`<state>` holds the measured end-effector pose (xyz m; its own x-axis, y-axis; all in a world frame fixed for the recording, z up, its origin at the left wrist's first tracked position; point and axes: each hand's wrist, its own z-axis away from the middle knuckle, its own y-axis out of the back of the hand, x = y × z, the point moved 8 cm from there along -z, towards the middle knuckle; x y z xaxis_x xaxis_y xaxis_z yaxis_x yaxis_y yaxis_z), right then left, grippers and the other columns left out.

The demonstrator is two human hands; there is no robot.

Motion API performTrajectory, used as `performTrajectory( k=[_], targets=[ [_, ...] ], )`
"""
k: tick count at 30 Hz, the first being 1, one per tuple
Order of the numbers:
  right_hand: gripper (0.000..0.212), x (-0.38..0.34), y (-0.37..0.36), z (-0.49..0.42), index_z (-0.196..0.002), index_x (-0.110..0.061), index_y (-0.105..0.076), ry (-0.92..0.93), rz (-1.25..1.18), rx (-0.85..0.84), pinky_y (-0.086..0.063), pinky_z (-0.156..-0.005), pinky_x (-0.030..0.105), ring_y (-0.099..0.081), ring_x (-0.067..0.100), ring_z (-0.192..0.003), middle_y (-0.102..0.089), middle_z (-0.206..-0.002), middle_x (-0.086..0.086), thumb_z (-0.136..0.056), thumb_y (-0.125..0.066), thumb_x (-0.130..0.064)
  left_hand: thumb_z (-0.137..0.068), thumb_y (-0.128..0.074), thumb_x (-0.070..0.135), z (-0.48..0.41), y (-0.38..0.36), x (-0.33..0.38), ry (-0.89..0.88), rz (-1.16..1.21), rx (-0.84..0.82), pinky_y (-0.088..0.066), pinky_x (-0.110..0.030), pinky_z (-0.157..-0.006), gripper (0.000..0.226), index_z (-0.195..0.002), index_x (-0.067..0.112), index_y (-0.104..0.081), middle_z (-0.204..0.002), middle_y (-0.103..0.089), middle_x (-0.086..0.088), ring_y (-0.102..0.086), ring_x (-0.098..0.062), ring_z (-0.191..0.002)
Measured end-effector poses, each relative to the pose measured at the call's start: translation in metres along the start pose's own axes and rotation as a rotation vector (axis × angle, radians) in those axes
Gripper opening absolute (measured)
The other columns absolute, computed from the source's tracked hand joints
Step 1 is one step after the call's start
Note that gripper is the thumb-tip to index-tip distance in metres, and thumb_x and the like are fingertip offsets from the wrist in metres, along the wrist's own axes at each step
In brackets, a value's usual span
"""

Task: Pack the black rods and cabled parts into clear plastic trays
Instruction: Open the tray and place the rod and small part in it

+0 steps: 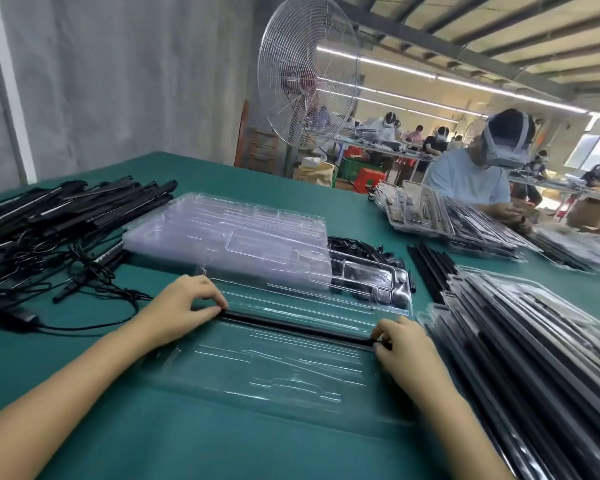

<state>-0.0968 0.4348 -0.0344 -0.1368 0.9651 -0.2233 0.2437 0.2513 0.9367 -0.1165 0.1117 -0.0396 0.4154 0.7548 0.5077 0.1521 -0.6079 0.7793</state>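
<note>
1. A clear plastic tray lay open on the green table, right in front of the person.
2. One black rod lay across the tray from left to right, along a long groove near the tray's middle; whether it was fully seated cannot be told.
3. The left hand was at the rod's left end, with its fingers curled down and the thumb under them, pinching that end.
4. The right hand was at the rod's right end in the same way, with fingers bent and the tips closed on the rod.
5. Behind the open tray stood a stack of empty trays, with some small black parts heaped just beyond its right side.
6. At the far left of the table lay a pile of cabled rods, with thin black wires tangled and trailing toward the left forearm.
7. To the right, a few plain rods lay side by side, and next to them rose a slanting stack of packed trays.
8. Across the table another person sat with headgear on, hands busy at more filled trays.
9. A large wire-caged fan stood past the table's far edge.
</note>
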Motion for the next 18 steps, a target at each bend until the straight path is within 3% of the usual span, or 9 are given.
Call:
performTrajectory(
  k=[2,6,10,14,18],
  targets=[
    [0.013,0.008,0.002,0.001,-0.097,-0.019,-0.063,-0.054,-0.006,-0.013,-0.044,-0.084,0.031,-0.05,0.017,-0.099,-0.053,-0.095,-0.002,-0.088,-0.055,-0.016,-0.084,-0.069,0.013,0.003,0.001,-0.003,-0.007,0.041,-0.009,-0.033,-0.005,-0.08,0.02,-0.085,0.033,-0.071,-0.093,-0.063,0.016,-0.052,0.003,-0.094],
    [0.007,0.012,0.005,0.001,-0.09,-0.015,-0.065,-0.067,-0.056,-0.024,-0.046,-0.08,0.031,-0.05,0.015,-0.091,-0.053,-0.09,-0.001,-0.087,-0.06,-0.013,-0.084,-0.069,0.012,0.003,-0.004,-0.003,-0.034,0.035,-0.054,-0.034,-0.005,-0.084,0.024,-0.089,0.036,-0.069,-0.098,-0.06,0.017,-0.051,0.003,-0.098],
    [0.004,0.005,0.004,0.001,-0.085,-0.014,-0.069,-0.007,-0.104,-0.023,-0.041,-0.073,0.026,-0.048,0.014,-0.083,-0.05,-0.081,-0.005,-0.085,-0.065,-0.013,-0.082,-0.072,0.018,0.004,-0.006,-0.007,-0.028,0.023,-0.061,-0.041,-0.013,-0.08,0.018,-0.086,0.033,-0.063,-0.097,-0.056,0.015,-0.054,0.0,-0.092],
    [0.006,-0.005,-0.002,0.004,-0.09,-0.015,-0.068,0.046,-0.12,-0.005,-0.042,-0.085,0.032,-0.047,0.016,-0.093,-0.052,-0.088,-0.002,-0.087,-0.064,-0.015,-0.082,-0.072,0.019,0.005,-0.003,-0.012,-0.015,-0.042,-0.07,-0.047,-0.027,-0.081,0.016,-0.081,0.027,-0.058,-0.094,-0.053,0.012,-0.055,-0.005,-0.087],
    [0.008,-0.011,-0.002,0.007,-0.085,-0.026,-0.059,0.095,-0.138,-0.063,-0.041,-0.088,0.035,-0.048,0.014,-0.093,-0.055,-0.088,-0.009,-0.089,-0.062,-0.02,-0.08,-0.074,0.015,0.006,0.011,-0.013,-0.034,-0.028,-0.025,-0.044,-0.019,-0.075,0.022,-0.074,0.03,-0.059,-0.085,-0.059,0.013,-0.058,0.0,-0.08]
  ],
)
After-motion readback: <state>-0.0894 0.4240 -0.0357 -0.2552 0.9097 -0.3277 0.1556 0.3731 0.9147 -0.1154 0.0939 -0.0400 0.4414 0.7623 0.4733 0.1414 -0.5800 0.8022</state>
